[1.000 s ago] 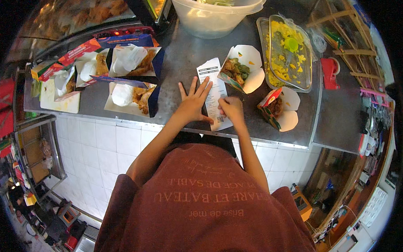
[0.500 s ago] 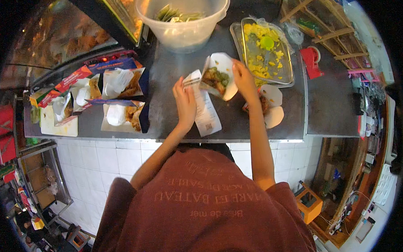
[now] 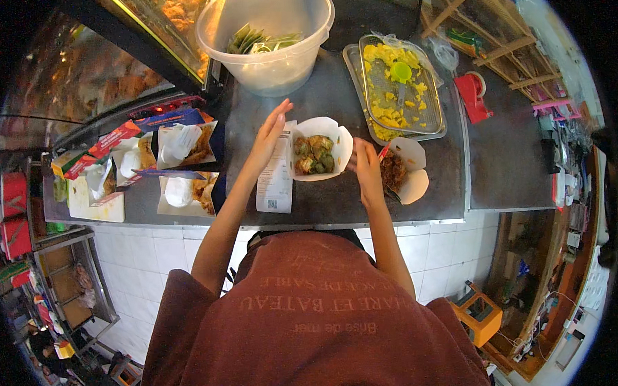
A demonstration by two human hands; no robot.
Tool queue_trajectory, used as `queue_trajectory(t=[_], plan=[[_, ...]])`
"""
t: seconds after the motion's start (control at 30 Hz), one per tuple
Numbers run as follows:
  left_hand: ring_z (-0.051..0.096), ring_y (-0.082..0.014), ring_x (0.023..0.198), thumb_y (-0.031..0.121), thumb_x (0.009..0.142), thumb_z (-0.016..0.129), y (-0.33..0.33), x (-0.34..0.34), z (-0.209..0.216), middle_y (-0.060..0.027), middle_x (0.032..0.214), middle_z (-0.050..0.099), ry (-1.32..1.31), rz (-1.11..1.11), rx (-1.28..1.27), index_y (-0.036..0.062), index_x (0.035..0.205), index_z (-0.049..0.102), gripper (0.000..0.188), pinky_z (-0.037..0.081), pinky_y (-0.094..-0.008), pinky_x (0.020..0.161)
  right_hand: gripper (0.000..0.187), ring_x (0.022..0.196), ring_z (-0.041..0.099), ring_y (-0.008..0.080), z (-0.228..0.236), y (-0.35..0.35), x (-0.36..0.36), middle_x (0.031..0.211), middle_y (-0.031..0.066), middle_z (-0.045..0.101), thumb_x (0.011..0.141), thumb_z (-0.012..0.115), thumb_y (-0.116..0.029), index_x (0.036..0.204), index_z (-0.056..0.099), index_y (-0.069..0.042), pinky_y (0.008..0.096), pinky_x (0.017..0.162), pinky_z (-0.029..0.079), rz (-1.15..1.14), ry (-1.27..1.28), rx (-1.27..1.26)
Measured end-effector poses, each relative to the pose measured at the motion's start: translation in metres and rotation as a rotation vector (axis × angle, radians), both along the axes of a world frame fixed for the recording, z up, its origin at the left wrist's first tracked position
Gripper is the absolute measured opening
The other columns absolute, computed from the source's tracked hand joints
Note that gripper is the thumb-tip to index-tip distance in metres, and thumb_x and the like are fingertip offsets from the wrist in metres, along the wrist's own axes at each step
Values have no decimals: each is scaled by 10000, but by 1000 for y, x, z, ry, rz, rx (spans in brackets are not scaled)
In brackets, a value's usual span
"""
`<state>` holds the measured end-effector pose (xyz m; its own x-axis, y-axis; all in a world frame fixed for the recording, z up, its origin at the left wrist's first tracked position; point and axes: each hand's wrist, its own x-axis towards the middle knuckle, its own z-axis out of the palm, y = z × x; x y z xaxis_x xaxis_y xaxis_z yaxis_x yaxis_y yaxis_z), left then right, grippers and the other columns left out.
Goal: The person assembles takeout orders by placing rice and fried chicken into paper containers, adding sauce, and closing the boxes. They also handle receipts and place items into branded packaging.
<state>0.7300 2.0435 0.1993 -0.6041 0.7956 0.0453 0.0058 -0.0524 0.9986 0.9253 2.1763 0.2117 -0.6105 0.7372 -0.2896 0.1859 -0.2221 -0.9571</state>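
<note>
- One dark grey surface, carrying all items listed below.
- One white paper food box, open-topped, holding browned and greenish pieces; it stands at mid-surface, between the two hands.
- Left hand: open, fingers straight and together, palm edge just beside the box's left flap; whether it touches the flap cannot be told.
- Right hand: fingers loosely bent, at the box's right rim, touching or just short of it; grips nothing that can be made out.
- One printed paper slip, lying flat just left of the box, partly beneath the left hand.
- One second white box with dark reddish food, just right of the right hand.
- One large translucent plastic bowl with green packets inside, beyond the box.
- One metal tray of yellow food, a small green cup resting in it, right of the bowl.
- Three paper-lined carton trays with fried pieces, grouped at the left end of the surface, well apart from the hands.
- One red tape dispenser, right of the metal tray.
</note>
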Motion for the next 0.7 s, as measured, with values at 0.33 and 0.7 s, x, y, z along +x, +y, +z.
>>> queue_trajectory(t=[0.33, 0.7], plan=[[509, -172, 1086, 376, 963, 444, -18, -3, -21, -83, 1155, 554, -247, -224, -232, 23, 1265, 453, 464, 419, -298, 907, 568, 1018, 540, 198, -2, -31, 14, 1160, 143, 546, 910, 538, -333, 1312, 397, 43, 307, 849, 455, 282, -76, -193], [402, -210, 1222, -145, 678, 457, 19, 16, -40, -148, 1295, 420, -6, -57, 5, 54, 1370, 256, 747, 317, -317, 1024, 475, 993, 466, 298, -22, -24, -35, 1038, 149, 435, 709, 711, -100, 1099, 448, -35, 389, 854, 399, -4, -200, 779]])
